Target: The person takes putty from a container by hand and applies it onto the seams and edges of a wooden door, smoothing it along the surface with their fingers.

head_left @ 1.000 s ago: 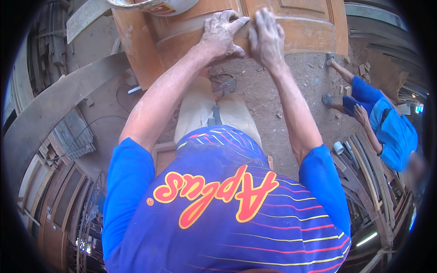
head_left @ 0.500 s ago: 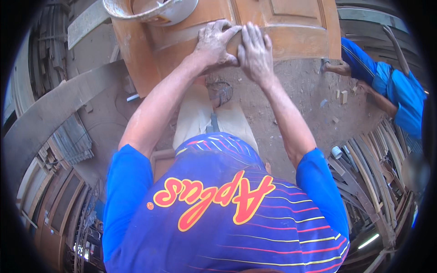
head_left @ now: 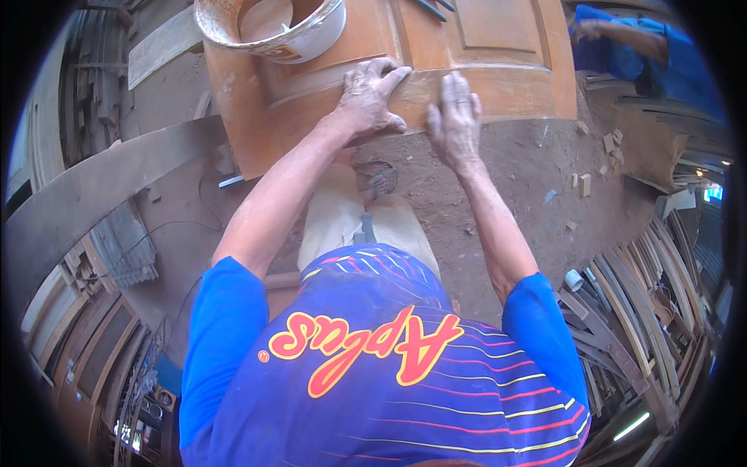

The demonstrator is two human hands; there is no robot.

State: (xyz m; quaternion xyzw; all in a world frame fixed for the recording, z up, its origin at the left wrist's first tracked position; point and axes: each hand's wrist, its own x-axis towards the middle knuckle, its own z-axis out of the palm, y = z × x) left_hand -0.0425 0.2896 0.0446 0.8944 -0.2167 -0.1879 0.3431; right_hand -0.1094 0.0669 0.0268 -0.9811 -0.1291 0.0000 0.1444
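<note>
A brown wooden panelled door (head_left: 498, 89) lies before me, its near edge toward my body. Dust whitens the frame around its recessed panels. My left hand (head_left: 369, 95) rests on the door's near edge, thumb and fingers spread well apart. To its right, my right hand (head_left: 457, 124) lies across the same edge, fingers stretched forward and close together. I see nothing held in either hand, though the undersides of both are hidden. A white bucket (head_left: 315, 37) with a smeared rim stands on the door at the far left, a pale round thing inside it.
At the far right, a person in blue (head_left: 622, 47) is partly blurred. Small wood offcuts (head_left: 585, 185) lie on the dirt floor. Long wooden strips (head_left: 622, 296) are stacked at right. A curved board (head_left: 117, 167) and frames (head_left: 101, 350) occupy the left. Dark slim tools (head_left: 432, 8) lie on the door.
My right hand has moved right, away from my left, which stays on the edge. The person at right has shifted farther off, and more of the bucket shows.
</note>
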